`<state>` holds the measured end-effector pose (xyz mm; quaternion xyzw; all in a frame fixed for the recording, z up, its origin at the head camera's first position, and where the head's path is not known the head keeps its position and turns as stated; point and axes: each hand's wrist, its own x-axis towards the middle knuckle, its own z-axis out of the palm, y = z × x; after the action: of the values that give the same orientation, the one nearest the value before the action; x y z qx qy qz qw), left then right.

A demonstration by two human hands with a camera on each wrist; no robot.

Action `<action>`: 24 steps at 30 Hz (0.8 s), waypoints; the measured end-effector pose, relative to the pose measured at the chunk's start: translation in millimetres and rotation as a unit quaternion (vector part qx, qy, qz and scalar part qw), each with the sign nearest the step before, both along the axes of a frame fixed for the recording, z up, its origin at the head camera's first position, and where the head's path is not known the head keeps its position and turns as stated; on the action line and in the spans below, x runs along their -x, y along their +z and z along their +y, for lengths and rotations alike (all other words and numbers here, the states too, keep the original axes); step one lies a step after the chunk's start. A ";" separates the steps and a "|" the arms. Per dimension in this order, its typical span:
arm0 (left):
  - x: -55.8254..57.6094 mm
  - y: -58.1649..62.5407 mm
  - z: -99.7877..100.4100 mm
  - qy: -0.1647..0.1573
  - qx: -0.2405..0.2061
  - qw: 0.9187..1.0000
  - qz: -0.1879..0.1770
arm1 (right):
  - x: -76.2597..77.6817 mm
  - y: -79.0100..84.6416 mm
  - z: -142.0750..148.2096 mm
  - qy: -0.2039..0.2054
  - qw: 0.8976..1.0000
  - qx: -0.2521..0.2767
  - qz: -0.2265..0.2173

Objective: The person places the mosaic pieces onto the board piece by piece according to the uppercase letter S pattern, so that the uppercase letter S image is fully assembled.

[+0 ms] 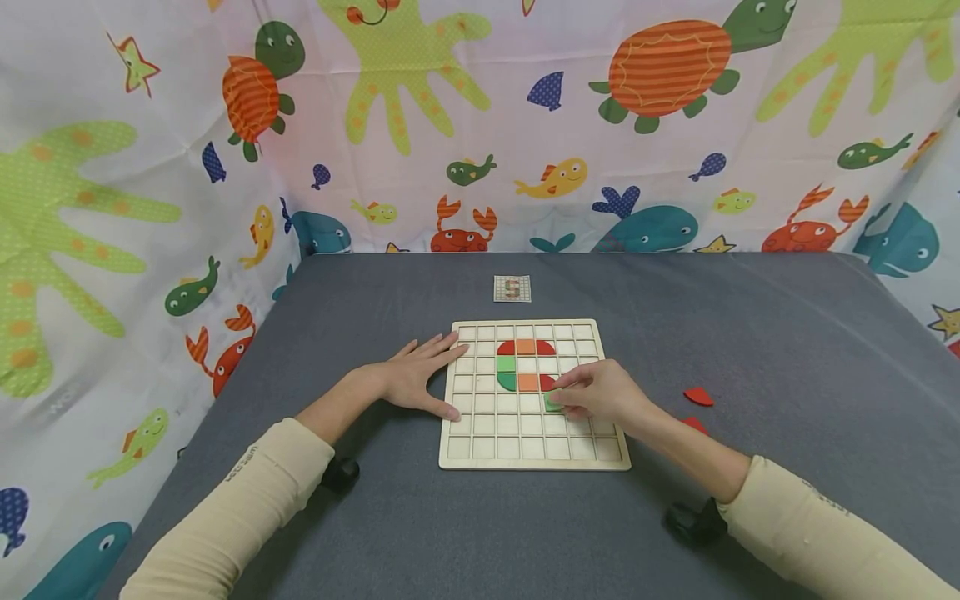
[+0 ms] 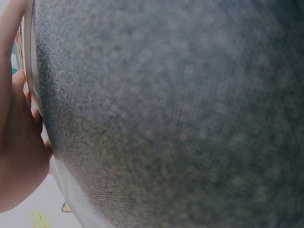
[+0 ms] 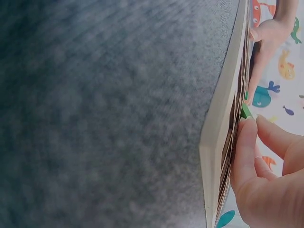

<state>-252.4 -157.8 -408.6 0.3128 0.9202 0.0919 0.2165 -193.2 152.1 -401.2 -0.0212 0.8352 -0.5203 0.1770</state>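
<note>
A square wooden grid board (image 1: 495,451) lies on the table in the head view. My left hand (image 1: 415,377) rests along its left edge, fingers spread and straight. With thumb and fingertips my right hand (image 1: 600,393) pinches a small green square tile (image 1: 552,402) at a cell right of the board's middle; in the right wrist view this tile (image 3: 246,111) stands tilted at the grid. Just above it sits a red rounded tile (image 1: 547,382). Other set tiles include an orange square (image 1: 528,382), a green rounded tile (image 1: 507,382) and a green square (image 1: 506,363).
Two loose red rounded tiles (image 1: 699,397) lie on the grey table (image 1: 375,517) to the right of the board, one partly behind the right forearm. Beyond the board is a small pattern card (image 1: 512,288). A printed curtain (image 1: 420,208) borders the table.
</note>
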 end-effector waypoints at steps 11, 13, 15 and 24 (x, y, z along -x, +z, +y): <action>1.1 -1.2 0.1 0.002 0.003 1.000 0.000 | 0.3 -1.3 0.1 0.003 1.000 0.008 -0.002; 1.3 -1.6 0.2 0.003 0.004 1.000 0.001 | 0.3 -1.0 -0.2 0.004 1.000 0.004 -0.003; 1.5 -1.9 0.2 0.003 0.004 1.000 0.000 | 0.1 -0.1 -0.3 0.004 1.000 0.000 -0.004; 2.1 -4.2 -0.4 0.003 0.009 1.000 0.005 | -0.8 0.9 -0.3 0.013 1.000 -0.011 0.007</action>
<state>-254.5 -158.1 -412.8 0.3089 0.9229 0.0827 0.2144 -192.4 151.8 -400.3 -0.0338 0.8416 -0.5088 0.1782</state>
